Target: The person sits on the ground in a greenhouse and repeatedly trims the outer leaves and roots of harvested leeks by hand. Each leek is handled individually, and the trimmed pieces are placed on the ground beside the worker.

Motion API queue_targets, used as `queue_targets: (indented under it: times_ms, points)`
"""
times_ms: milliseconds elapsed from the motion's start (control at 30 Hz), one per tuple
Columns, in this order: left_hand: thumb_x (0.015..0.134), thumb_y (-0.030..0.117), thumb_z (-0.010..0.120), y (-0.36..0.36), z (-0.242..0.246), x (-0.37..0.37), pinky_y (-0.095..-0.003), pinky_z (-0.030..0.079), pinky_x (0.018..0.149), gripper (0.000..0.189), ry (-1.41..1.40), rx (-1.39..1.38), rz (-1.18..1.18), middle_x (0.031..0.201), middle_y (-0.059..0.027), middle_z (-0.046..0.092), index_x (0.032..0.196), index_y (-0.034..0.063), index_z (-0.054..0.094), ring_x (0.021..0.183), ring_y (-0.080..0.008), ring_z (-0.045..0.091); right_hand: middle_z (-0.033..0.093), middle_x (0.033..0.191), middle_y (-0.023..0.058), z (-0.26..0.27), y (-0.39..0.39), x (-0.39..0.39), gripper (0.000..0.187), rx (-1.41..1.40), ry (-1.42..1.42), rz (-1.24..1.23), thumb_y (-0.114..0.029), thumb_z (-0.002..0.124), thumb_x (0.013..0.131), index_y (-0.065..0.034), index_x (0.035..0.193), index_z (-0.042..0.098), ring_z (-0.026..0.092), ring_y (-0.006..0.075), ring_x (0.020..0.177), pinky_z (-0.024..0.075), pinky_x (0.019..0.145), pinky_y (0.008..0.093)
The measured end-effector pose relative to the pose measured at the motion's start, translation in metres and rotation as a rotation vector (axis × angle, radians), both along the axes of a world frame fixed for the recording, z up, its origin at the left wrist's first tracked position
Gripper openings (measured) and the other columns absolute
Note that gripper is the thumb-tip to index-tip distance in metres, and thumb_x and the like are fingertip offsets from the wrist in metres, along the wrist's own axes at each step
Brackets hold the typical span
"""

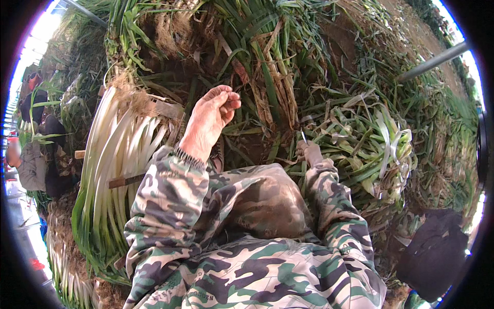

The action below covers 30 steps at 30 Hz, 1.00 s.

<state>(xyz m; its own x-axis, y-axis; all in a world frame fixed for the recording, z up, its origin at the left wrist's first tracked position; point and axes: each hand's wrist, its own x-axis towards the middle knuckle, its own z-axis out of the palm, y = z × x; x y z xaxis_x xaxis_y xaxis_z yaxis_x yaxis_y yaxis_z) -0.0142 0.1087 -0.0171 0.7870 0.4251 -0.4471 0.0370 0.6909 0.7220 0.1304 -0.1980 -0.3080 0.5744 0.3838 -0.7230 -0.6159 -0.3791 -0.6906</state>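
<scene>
My left hand (212, 114) is raised in front of my lap, fingers curled together, with nothing visible in it. My right hand (310, 152), lower and to the right, is closed around a small tool with a thin, bright blade (303, 136), which looks like a knife; its handle is hidden in the fist. To my left lie trimmed leeks or large green onions (112, 154) with white stalks side by side and roots at the far end. Ahead, an untrimmed bundle (276, 81) has dry brown outer leaves. Stripped leaves (362, 150) are heaped beside my right hand.
Wooden bars (127, 180) support the white stalks on the left. More rooty bundles (173, 29) lie at the far side. A metal pole (432, 61) slants in at upper right. Another person (32, 166) is at far left; dark cloth (432, 251) lies at lower right.
</scene>
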Motion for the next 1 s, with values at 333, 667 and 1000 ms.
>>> queue_targets:
  times_ms: [333,667,1000]
  points:
    - [0.093,0.021,0.054,-0.019,0.031,-0.003,-0.0213,0.044,0.066,0.018,0.066,0.044,-0.195,0.092,-0.0014,0.061,0.106,0.0083,0.055,0.082,-0.0114,0.059,0.065,0.096,0.0122,-0.078,0.104,0.07,0.036,-0.137,-0.334,-0.127,-0.02,0.06,0.085,-0.0023,0.115,0.055,0.061,0.0239,0.086,0.047,0.073,0.0321]
    - [0.093,0.022,0.054,-0.022,0.034,-0.003,-0.0211,0.043,0.069,0.019,0.113,0.021,-0.208,0.094,-0.0005,0.061,0.107,0.0086,0.055,0.082,-0.0114,0.059,0.063,0.093,0.0172,-0.032,0.15,0.059,0.059,-0.359,-0.417,0.167,-0.029,0.071,0.078,-0.0007,0.125,0.047,0.061,0.0285,0.079,0.0489,0.065,0.0404]
    - [0.093,0.022,0.053,-0.034,0.004,0.01,-0.0212,0.044,0.068,0.017,0.084,0.078,-0.226,0.094,0.0007,0.063,0.105,0.0115,0.058,0.082,-0.0094,0.06,0.062,0.082,0.0085,0.162,0.045,-0.026,0.024,0.151,-0.324,-0.235,-0.014,0.061,0.086,0.0055,0.099,0.056,0.057,0.0122,0.069,0.0444,0.058,0.0242]
